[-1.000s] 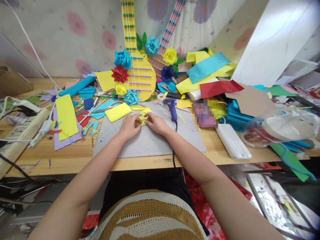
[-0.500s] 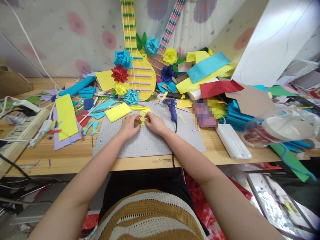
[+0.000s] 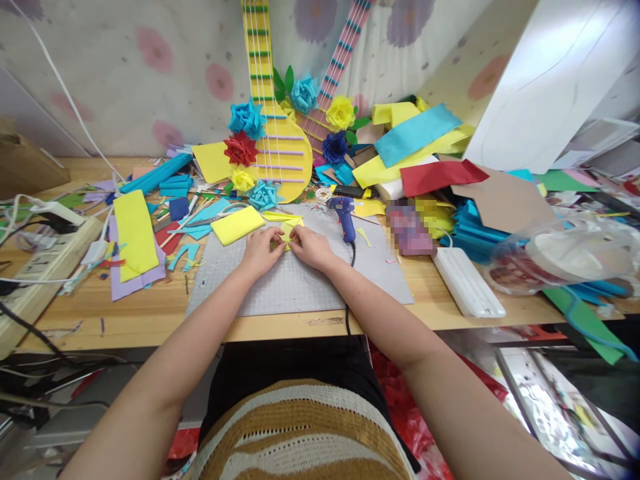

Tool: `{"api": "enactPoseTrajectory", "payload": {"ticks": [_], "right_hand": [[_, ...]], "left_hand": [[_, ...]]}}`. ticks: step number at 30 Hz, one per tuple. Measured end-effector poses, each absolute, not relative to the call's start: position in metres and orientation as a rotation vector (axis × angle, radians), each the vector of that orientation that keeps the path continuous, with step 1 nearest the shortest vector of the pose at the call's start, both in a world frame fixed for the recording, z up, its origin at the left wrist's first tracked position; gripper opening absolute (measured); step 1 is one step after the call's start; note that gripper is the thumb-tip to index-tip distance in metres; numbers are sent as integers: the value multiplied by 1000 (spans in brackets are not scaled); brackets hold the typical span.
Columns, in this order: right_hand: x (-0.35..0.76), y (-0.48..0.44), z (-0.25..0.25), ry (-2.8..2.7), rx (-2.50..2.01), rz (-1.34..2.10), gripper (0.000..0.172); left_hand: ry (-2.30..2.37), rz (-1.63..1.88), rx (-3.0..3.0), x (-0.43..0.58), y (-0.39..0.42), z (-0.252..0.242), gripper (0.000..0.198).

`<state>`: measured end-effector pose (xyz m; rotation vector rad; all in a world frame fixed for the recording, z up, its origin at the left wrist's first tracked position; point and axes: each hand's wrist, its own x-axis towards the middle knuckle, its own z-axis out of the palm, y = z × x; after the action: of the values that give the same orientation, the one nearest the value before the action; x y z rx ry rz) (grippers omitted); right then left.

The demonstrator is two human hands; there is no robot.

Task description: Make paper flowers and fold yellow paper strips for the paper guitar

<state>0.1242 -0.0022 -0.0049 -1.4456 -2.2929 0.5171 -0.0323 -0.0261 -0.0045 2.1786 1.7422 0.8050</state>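
Note:
Both my hands meet over a grey cutting mat (image 3: 300,283) on the wooden table. My left hand (image 3: 260,252) and my right hand (image 3: 311,247) pinch a small folded yellow paper piece (image 3: 286,235) between their fingertips, pressing it against the mat. Most of the piece is hidden under my fingers. A flat yellow foam rectangle (image 3: 237,225) lies just left of my left hand. A blue glue gun (image 3: 343,215) stands just right of my right hand, its black cord running toward me.
A yellow paper guitar (image 3: 280,143) with paper flowers leans on the wall behind. Scissors (image 3: 210,218) and paper scraps lie at left, a power strip (image 3: 37,263) at far left. Coloured sheets pile at right, with a white box (image 3: 467,283) and a plastic bag (image 3: 565,257).
My fingers have shifted slightly on the yellow piece, the right fingertips drawing a little closer to the left. The view has drifted a touch; nothing else moved.

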Motion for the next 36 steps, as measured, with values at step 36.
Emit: {"api": "enactPoseTrajectory", "payload": {"ticks": [36], "right_hand": [[135, -6, -6, -2344, -1452, 328, 31]], "left_hand": [[1785, 613, 2347, -33, -25, -12, 16]]}}
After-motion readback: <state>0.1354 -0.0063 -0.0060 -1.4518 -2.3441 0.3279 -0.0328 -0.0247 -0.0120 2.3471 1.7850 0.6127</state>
